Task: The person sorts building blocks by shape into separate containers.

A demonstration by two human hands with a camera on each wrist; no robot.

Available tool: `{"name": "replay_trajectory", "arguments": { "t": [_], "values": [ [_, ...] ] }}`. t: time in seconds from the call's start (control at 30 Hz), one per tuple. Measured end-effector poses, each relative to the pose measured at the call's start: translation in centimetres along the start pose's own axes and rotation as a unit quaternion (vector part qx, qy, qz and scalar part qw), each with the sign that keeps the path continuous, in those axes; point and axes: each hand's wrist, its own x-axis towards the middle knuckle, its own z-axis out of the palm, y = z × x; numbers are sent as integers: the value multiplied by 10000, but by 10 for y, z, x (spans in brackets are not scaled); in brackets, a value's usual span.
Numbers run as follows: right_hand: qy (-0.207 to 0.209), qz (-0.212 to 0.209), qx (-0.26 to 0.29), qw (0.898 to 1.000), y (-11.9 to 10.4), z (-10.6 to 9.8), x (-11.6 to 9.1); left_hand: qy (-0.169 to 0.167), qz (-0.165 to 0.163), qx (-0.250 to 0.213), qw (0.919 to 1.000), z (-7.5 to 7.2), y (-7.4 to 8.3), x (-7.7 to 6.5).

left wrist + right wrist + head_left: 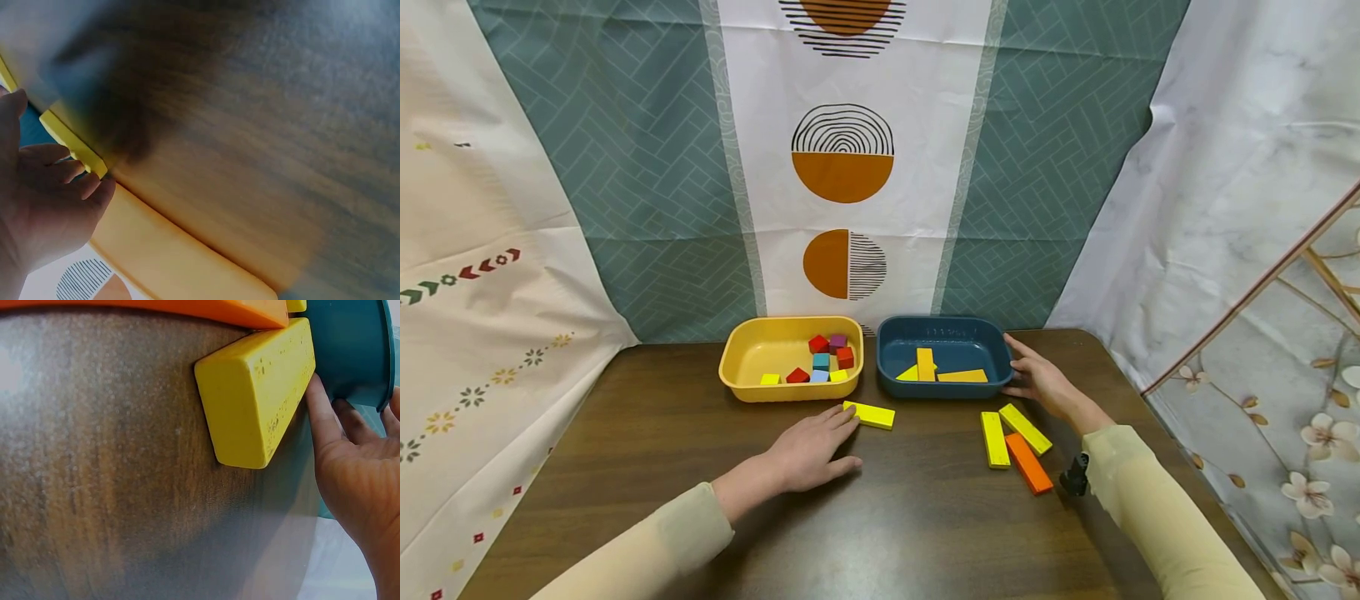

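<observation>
My left hand lies over the table with its fingers extended, fingertips on the near end of a yellow block. In the left wrist view the same yellow block shows just past the fingertips. At the right end of a dark blue tray, my right hand rests its spread fingers against the outer wall. The right wrist view shows those fingers along the blue tray, behind a yellow block. Several yellow pieces, including an upright-looking block, are inside the blue tray.
Left of the blue tray stands a yellow tray with several small coloured cubes. Near my right wrist lie two yellow blocks, one beside an orange block. A patterned cloth hangs behind the trays at the table's back edge.
</observation>
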Motion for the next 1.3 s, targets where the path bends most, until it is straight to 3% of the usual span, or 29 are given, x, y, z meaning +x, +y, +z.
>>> {"name": "replay_trajectory", "arguments": {
  "t": [0.3, 0.83, 1.1, 1.3],
  "values": [
    [0, -29, 10, 10000, 0, -2, 0, -101, -210, 24, 9997, 2, 6, -3],
    [-23, -13, -10, 10000, 0, -2, -2, -174, -226, 101, 9995, 5, 34, -14],
    [-36, -30, 13, 10000, 0, -2, -2, -45, -192, 148, 9997, 7, 45, -17],
    [-59, -45, 15, 10000, 0, -2, -1, 469, -326, -196, 9982, 1, 36, -12]
  ]
}}
